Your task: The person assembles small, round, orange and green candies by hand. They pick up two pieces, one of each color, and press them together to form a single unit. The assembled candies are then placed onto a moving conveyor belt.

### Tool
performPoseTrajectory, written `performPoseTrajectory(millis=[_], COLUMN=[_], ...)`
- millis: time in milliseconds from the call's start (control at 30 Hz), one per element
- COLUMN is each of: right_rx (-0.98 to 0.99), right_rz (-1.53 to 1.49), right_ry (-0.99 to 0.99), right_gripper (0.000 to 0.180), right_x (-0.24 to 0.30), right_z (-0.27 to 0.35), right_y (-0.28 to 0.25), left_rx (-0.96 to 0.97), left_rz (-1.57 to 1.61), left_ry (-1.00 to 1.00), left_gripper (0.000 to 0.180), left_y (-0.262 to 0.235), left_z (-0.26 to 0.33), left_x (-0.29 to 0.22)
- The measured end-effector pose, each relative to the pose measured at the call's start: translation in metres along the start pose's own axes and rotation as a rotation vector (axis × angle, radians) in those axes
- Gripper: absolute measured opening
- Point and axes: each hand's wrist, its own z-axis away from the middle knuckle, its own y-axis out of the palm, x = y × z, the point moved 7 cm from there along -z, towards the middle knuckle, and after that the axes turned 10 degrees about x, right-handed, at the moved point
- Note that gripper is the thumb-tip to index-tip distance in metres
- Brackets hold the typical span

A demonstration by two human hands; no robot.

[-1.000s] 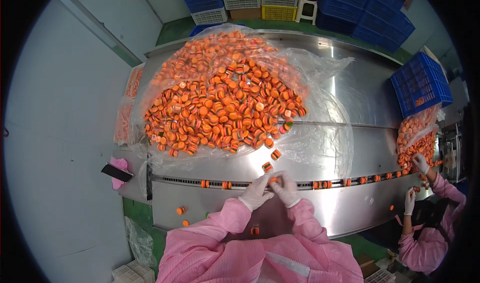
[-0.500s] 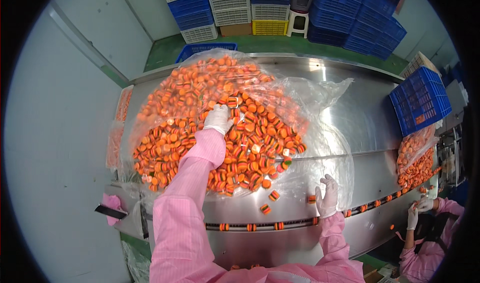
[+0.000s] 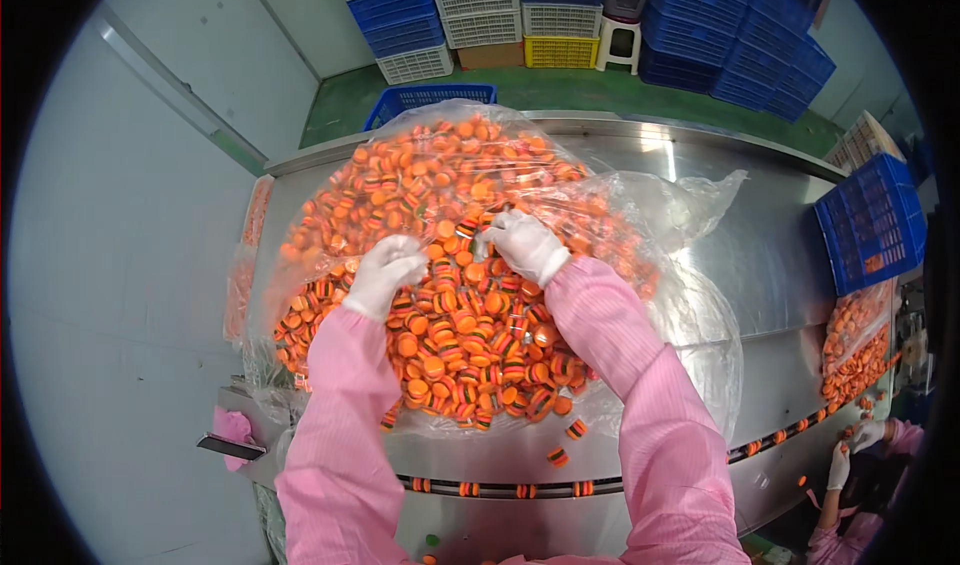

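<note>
A large heap of burger-shaped, layered orange pieces spills from a clear plastic bag on the metal table. My left hand, in a white glove, hovers over the left middle of the heap, fingers bent and slightly apart, with nothing visible in them. To its right, my gloved right hand reaches into the heap beside the bag's lip. Its fingers curl down among the pieces, and what they hold is hidden. Two loose pieces lie in front of the heap.
A narrow conveyor carrying spaced pieces runs along the near side. At right stand a tilted blue crate, another bagged heap and a co-worker's gloved hands. Stacked crates line the back; a dark flat object is at left.
My right hand has moved from near the conveyor up and left onto the heap. The left hand has shifted left and nearer me. The whole view has shifted slightly.
</note>
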Motion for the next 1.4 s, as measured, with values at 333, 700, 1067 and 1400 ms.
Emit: performPoseTrajectory(millis=[333,700,1067,1400], right_rx=[0.413,0.181,-0.033,0.052], right_rz=[0.374,0.294,-0.637,-0.312], right_ry=[0.237,0.178,0.225,0.086], right_gripper=[0.034,0.025,0.027,0.029], right_x=[0.007,-0.006,0.065,0.167], right_z=[-0.053,-0.052,0.056,0.14], right_y=[0.038,0.035,-0.052,-0.009], left_rx=[0.162,0.188,0.286,0.281], left_rz=[0.479,0.678,0.733,0.301], left_ry=[0.1,0.018,0.048,0.018], left_gripper=[0.038,0.036,0.037,0.043], left_y=[-0.009,0.014,0.073,0.134], left_z=[0.133,0.158,0.154,0.168], left_x=[0.014,0.059,0.063,0.07])
